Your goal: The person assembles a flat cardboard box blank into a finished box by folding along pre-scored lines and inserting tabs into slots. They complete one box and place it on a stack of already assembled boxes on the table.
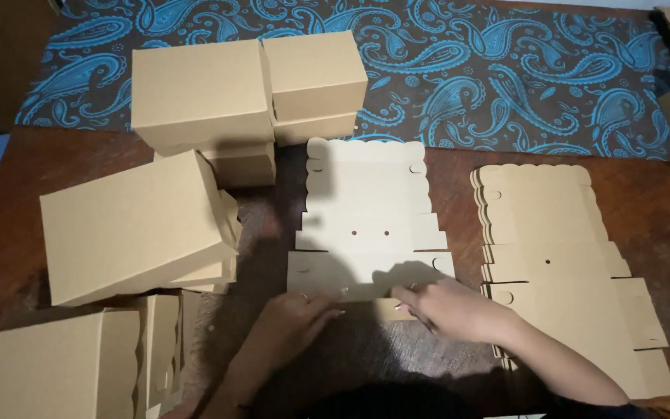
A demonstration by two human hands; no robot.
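At the left of the frame stand folded boxes (137, 225). In the centre a flat cardboard sheet (370, 221) lies on the counter (459, 167), its long axis running up the frame away from the hands. The left hand (300, 310) and right hand (447, 306) both pinch its near edge, equally close. At right, a stack of flat sheets (560, 256). Shadow hides the fingertips.

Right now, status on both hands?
Left hand and right hand pressing near edge of flat tan cardboard box blank. Nothing blocking.
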